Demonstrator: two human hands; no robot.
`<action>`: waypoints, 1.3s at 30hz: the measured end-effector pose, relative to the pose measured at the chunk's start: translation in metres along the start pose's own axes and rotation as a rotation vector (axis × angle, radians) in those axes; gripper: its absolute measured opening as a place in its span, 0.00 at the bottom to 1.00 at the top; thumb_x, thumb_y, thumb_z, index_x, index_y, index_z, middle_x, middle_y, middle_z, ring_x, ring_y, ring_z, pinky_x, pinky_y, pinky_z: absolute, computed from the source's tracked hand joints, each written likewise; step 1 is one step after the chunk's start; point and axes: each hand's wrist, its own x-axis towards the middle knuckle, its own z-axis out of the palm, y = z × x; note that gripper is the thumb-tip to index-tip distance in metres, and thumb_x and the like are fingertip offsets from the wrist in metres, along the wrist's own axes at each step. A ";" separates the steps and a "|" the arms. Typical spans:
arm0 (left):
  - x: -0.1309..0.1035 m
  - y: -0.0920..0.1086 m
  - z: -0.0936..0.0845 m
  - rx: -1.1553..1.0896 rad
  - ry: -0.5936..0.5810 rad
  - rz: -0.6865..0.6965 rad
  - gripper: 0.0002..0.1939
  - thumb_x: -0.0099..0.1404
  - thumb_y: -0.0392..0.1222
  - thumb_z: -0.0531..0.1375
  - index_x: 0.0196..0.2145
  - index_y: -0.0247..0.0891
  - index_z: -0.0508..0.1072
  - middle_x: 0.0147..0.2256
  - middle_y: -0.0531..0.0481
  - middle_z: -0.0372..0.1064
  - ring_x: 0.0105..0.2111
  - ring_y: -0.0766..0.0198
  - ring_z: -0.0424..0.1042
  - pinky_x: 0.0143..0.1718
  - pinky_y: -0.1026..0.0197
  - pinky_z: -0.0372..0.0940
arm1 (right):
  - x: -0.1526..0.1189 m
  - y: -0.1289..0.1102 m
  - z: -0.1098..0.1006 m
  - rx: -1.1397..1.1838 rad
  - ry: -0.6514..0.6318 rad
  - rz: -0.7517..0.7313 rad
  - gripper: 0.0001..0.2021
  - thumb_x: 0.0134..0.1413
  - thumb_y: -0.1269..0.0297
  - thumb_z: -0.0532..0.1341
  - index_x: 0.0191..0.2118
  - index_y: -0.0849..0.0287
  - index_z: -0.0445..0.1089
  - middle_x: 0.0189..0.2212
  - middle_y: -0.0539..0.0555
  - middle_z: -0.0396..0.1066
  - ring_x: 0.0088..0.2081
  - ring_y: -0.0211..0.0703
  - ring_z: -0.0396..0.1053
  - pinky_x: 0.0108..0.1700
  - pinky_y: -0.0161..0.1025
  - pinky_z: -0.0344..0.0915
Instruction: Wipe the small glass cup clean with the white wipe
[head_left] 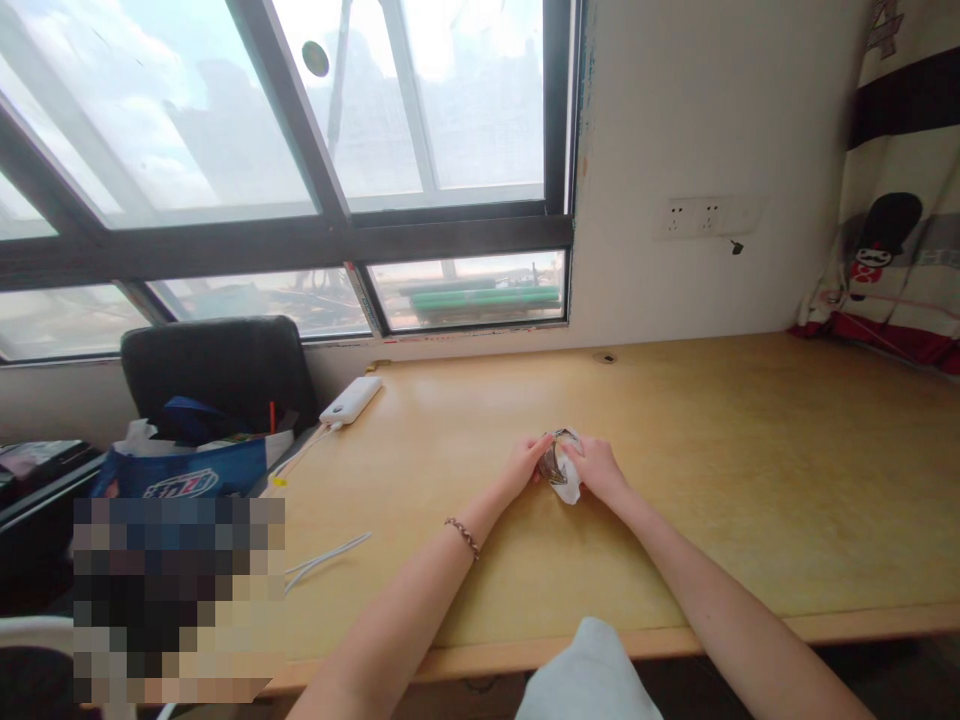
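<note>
Both of my hands meet over the middle of the wooden table, around a small crumpled item (567, 484) that is partly white and partly dark, patterned and shiny, like a wrapper or thin bag. My left hand (527, 466) pinches its left, darker side; a chain bracelet is on that wrist. On the right side, my right hand (598, 466) grips the white part with thumb and fingers closed. The item hangs down a little between the two hands. What it contains, if anything, is too small to tell.
The wooden table (750, 480) runs below a window and wall sockets. At its left are a white power bank (352, 400) with a cable and another white cable (328, 553). A black chair (221, 365) with a blue bag (184, 470) stands beyond the left edge.
</note>
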 end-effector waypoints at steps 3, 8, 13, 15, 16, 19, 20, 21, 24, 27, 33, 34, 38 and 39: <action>-0.001 0.001 0.002 -0.029 -0.063 0.078 0.29 0.54 0.63 0.48 0.25 0.29 0.68 0.16 0.52 0.60 0.14 0.72 0.56 0.15 0.68 0.49 | -0.001 0.002 0.003 0.070 0.027 0.121 0.22 0.56 0.57 0.45 0.21 0.63 0.68 0.13 0.53 0.66 0.16 0.37 0.64 0.20 0.30 0.56; -0.004 0.005 0.006 -0.024 -0.114 0.137 0.20 0.49 0.52 0.60 0.31 0.30 0.67 0.22 0.51 0.63 0.20 0.71 0.61 0.21 0.68 0.55 | -0.002 0.004 0.002 0.209 0.031 0.244 0.27 0.56 0.54 0.40 0.15 0.61 0.63 0.06 0.51 0.60 0.09 0.35 0.58 0.14 0.30 0.52; -0.003 0.004 0.003 0.029 -0.021 0.065 0.16 0.53 0.50 0.56 0.23 0.31 0.66 0.15 0.55 0.58 0.15 0.72 0.56 0.17 0.68 0.50 | -0.001 0.004 -0.004 0.120 -0.078 0.183 0.21 0.53 0.56 0.48 0.17 0.62 0.65 0.10 0.52 0.65 0.11 0.35 0.59 0.15 0.30 0.52; -0.002 0.004 0.002 0.050 -0.017 0.040 0.15 0.53 0.49 0.55 0.21 0.32 0.65 0.13 0.55 0.56 0.14 0.72 0.55 0.16 0.67 0.48 | 0.000 0.004 -0.005 0.003 -0.073 0.090 0.18 0.52 0.59 0.50 0.19 0.62 0.67 0.14 0.53 0.67 0.14 0.35 0.62 0.18 0.29 0.53; -0.002 0.003 0.001 0.047 -0.018 0.028 0.15 0.52 0.48 0.55 0.20 0.32 0.65 0.13 0.56 0.56 0.14 0.73 0.54 0.15 0.67 0.47 | 0.000 0.003 -0.006 -0.062 -0.041 0.041 0.17 0.53 0.60 0.50 0.21 0.62 0.68 0.16 0.54 0.69 0.17 0.36 0.64 0.20 0.30 0.54; 0.001 0.001 -0.001 -0.010 -0.019 -0.019 0.14 0.51 0.48 0.54 0.19 0.33 0.64 0.12 0.56 0.55 0.12 0.73 0.53 0.14 0.67 0.46 | 0.000 0.002 -0.007 -0.207 0.112 -0.050 0.17 0.55 0.60 0.49 0.26 0.64 0.69 0.22 0.59 0.71 0.24 0.39 0.67 0.24 0.31 0.54; 0.002 0.000 -0.002 -0.039 -0.020 -0.036 0.14 0.51 0.48 0.53 0.19 0.33 0.64 0.12 0.56 0.54 0.12 0.73 0.53 0.13 0.67 0.46 | -0.001 0.002 -0.008 -0.228 0.146 -0.062 0.17 0.56 0.60 0.48 0.26 0.64 0.69 0.22 0.59 0.71 0.24 0.40 0.67 0.24 0.31 0.53; 0.003 -0.001 -0.002 -0.064 -0.025 -0.047 0.14 0.52 0.48 0.52 0.19 0.33 0.63 0.12 0.56 0.54 0.11 0.73 0.52 0.13 0.67 0.46 | -0.001 0.002 -0.008 -0.232 0.167 -0.073 0.18 0.56 0.59 0.47 0.27 0.64 0.68 0.22 0.59 0.70 0.24 0.39 0.66 0.24 0.32 0.53; 0.005 -0.004 -0.004 -0.113 -0.054 -0.032 0.18 0.53 0.51 0.49 0.17 0.34 0.61 0.10 0.56 0.51 0.10 0.74 0.50 0.12 0.67 0.44 | -0.001 0.001 -0.009 -0.151 0.149 -0.115 0.18 0.56 0.58 0.47 0.26 0.63 0.68 0.19 0.56 0.69 0.22 0.37 0.65 0.24 0.31 0.52; 0.005 -0.006 -0.004 -0.109 -0.074 -0.023 0.20 0.53 0.54 0.49 0.14 0.35 0.58 0.09 0.57 0.47 0.10 0.74 0.48 0.12 0.67 0.42 | 0.001 0.001 -0.008 -0.042 0.020 -0.110 0.14 0.51 0.60 0.52 0.23 0.63 0.68 0.18 0.53 0.68 0.22 0.36 0.64 0.24 0.29 0.53; 0.004 -0.004 -0.001 -0.110 -0.036 -0.025 0.23 0.54 0.59 0.49 0.16 0.35 0.58 0.11 0.57 0.49 0.11 0.74 0.49 0.13 0.67 0.44 | -0.002 0.000 0.001 0.100 -0.022 -0.022 0.18 0.54 0.58 0.47 0.22 0.62 0.67 0.17 0.52 0.68 0.17 0.35 0.63 0.20 0.29 0.55; 0.004 -0.004 0.000 -0.104 -0.025 -0.006 0.24 0.55 0.60 0.48 0.17 0.35 0.59 0.12 0.56 0.50 0.12 0.74 0.50 0.13 0.67 0.44 | -0.003 0.000 0.002 0.128 -0.014 0.020 0.21 0.55 0.57 0.45 0.21 0.62 0.66 0.14 0.52 0.67 0.15 0.35 0.62 0.19 0.29 0.55; 0.000 0.001 0.003 -0.056 -0.046 0.090 0.23 0.54 0.59 0.51 0.27 0.32 0.65 0.17 0.54 0.58 0.15 0.74 0.54 0.16 0.68 0.47 | -0.004 0.001 0.000 0.200 -0.002 0.189 0.28 0.56 0.54 0.40 0.13 0.61 0.63 0.06 0.52 0.59 0.10 0.36 0.58 0.15 0.31 0.55; -0.001 0.002 0.005 -0.040 -0.057 0.111 0.22 0.54 0.58 0.53 0.30 0.32 0.66 0.19 0.54 0.59 0.16 0.73 0.55 0.17 0.69 0.48 | -0.004 0.000 0.000 0.212 0.006 0.217 0.28 0.56 0.54 0.40 0.13 0.61 0.63 0.05 0.53 0.58 0.10 0.37 0.59 0.15 0.31 0.55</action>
